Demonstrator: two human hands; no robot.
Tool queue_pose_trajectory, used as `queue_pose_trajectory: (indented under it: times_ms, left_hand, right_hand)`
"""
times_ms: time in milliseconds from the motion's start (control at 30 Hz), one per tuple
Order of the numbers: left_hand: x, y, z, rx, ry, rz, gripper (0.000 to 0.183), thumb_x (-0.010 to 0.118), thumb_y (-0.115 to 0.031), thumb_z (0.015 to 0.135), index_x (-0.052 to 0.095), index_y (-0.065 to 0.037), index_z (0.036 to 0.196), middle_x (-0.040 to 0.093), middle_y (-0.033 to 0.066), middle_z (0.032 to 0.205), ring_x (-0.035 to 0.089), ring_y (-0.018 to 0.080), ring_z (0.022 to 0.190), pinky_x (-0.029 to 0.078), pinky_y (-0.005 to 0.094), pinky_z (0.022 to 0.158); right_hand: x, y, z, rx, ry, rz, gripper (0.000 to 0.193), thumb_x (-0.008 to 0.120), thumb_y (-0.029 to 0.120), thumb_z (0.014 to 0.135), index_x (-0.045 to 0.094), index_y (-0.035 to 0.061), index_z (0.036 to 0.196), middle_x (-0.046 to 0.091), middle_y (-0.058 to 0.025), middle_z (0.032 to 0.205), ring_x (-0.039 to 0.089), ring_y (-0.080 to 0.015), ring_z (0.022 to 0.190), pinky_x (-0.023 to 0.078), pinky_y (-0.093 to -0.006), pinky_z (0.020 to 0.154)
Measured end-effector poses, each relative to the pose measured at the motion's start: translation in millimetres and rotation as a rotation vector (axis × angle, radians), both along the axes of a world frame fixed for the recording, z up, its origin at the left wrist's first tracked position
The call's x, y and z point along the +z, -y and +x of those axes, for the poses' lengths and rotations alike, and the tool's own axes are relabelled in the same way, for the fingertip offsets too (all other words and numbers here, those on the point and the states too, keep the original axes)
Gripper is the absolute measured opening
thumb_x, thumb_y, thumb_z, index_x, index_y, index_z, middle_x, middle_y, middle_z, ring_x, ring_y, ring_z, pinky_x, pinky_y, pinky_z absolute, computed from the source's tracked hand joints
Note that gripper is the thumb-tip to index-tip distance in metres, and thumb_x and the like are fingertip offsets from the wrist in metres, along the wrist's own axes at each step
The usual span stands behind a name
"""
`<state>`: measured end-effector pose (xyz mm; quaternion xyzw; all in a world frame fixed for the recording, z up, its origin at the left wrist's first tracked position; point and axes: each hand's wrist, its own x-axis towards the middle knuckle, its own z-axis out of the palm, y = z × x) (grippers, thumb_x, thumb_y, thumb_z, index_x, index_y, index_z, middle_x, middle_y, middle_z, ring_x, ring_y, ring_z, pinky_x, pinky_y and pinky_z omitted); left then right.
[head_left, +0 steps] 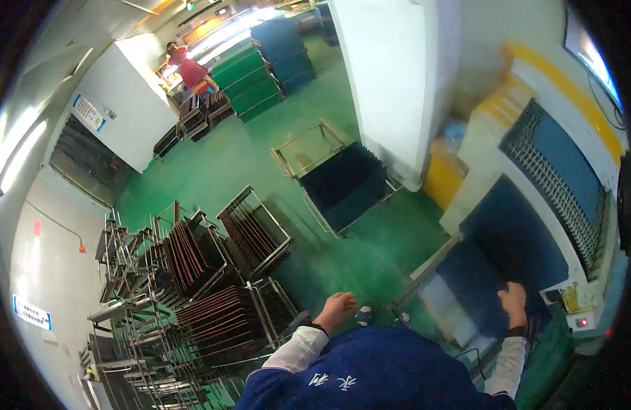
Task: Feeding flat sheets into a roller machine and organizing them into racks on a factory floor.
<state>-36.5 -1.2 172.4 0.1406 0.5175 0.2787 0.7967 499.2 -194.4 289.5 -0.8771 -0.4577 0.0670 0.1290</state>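
My left hand (337,309) hangs over the green floor with its fingers curled in, and nothing shows in it. On the right, my right hand (513,305) is closed at the near edge of a dark blue flat panel (471,275); its fingertips are partly hidden. This panel lies on a low machine bed with a pale, shiny surface (442,304) showing at its left. Another dark blue panel (517,222) leans beyond it, against a white machine.
A rack of dark panels (346,184) stands on the floor ahead. Several metal racks (223,321) crowd the left. A white pillar (391,82) rises ahead. A conveyor with small rollers (555,184) runs along the right. Far off, a person in red (192,72) stands near green stacks (246,82).
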Motion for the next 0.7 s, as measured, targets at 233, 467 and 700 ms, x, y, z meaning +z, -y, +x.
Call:
queue_pose_trajectory:
  times_ms: [233,467,700]
  left_hand:
    - [-86.6,16.3,-76.7,0.084,0.145,-0.136,0.018,0.054,-0.016,0.088,0.05,-0.001,0.097,0.058,0.0137,0.086,0.058,0.023,0.071,0.048,0.0344,0.058]
    - [-92.3,23.4,-72.5,0.031,-0.254,-0.174,0.016,0.052,-0.019,0.089,0.051,-0.005,0.095,0.055,0.0121,0.081,0.055,0.0238,0.063,0.045,0.0371,0.049]
    - [-108.3,6.2,-43.6,-0.133,0.097,-0.098,0.016,0.042,-0.022,0.085,0.045,-0.009,0.077,0.044,0.0065,0.066,0.043,0.0195,0.051,0.034,0.0304,0.043]
  right_hand:
    - [43.3,-8.8,-33.3,-0.006,0.051,-0.071,0.034,0.072,0.019,0.069,0.063,-0.0008,0.095,0.062,-0.0224,0.087,0.059,-0.0395,0.088,0.045,-0.0455,0.073]
    - [119.2,20.4,-19.0,-0.164,0.021,-0.06,0.054,0.074,0.021,0.067,0.056,-0.0021,0.112,0.057,-0.0224,0.11,0.05,-0.0396,0.105,0.038,-0.0439,0.093]
    - [175.4,114.7,31.2,-0.308,-0.075,0.337,0.032,0.064,0.01,0.074,0.056,-0.0029,0.102,0.057,-0.0104,0.094,0.052,-0.021,0.089,0.041,-0.0347,0.081]
